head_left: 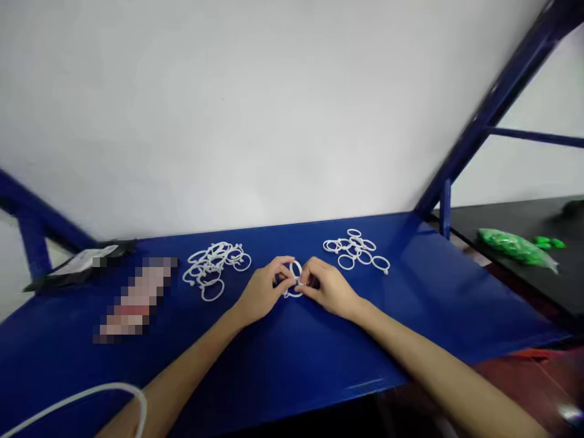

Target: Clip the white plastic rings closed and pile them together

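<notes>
Over the middle of the blue table, my left hand [264, 289] and my right hand [331, 287] pinch a small white ring [296, 268] between them, one from each side. The ring stands upright at the fingertips. Another white ring [294, 295] shows just below it, partly hidden by my fingers; I cannot tell whether the two are joined. To the left of my hands lies a loose pile of white rings [212, 290], several with small knobs. A second group of white rings [345, 262] lies beyond my right hand, spread flatter.
A black package with a white label [93, 260] and a blurred-out flat item [137, 298] lie on the left of the blue table [292, 365]. A white cord [77, 396] curves at lower left. Blue frame bars [483, 115] rise on the right, beside a bag of green pieces [513, 246].
</notes>
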The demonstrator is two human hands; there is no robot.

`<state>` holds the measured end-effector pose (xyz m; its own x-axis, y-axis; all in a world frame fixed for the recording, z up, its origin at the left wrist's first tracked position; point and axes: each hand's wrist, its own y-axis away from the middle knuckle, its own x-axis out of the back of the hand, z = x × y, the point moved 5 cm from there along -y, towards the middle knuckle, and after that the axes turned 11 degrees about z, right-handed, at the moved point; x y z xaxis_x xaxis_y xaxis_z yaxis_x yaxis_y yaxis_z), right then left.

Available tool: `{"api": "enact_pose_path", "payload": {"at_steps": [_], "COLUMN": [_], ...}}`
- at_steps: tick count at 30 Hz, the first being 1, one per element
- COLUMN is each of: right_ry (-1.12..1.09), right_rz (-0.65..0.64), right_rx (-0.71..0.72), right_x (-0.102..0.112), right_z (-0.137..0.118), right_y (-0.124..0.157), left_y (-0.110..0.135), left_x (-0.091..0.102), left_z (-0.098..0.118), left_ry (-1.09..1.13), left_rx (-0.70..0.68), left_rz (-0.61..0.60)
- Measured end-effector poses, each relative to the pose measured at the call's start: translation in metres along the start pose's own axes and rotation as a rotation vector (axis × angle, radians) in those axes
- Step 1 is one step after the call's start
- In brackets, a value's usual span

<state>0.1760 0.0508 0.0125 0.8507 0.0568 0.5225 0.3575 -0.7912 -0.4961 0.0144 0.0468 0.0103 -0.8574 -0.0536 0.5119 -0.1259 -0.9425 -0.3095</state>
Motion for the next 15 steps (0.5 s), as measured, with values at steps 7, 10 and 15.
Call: {"api": "enact_pose_path", "payload": {"at_steps": [7,10,15], "right_ry": [-0.033,-0.084,-0.227], "right_rz": [-0.01,0.014,0.031], "right_rx": [-0.011,-0.058,-0.197], "right_x": [0.0018,0.0027,0.0004], "right_z": [-0.0028,-0.0027,0.0016], "right_y": [-0.0019,-0.0014,-0.0009], "left_y": [0.003,0.0027,0.0033], "left_x": [-0.0016,-0.0009,0.0001], "left_z": [0.0004,0.0013,0.004], "left_ry": [0.01,-0.003,0.014], "left_rx": [-0.029,-0.061,-0.103], "left_rz": [0.002,0.002,-0.072]}}
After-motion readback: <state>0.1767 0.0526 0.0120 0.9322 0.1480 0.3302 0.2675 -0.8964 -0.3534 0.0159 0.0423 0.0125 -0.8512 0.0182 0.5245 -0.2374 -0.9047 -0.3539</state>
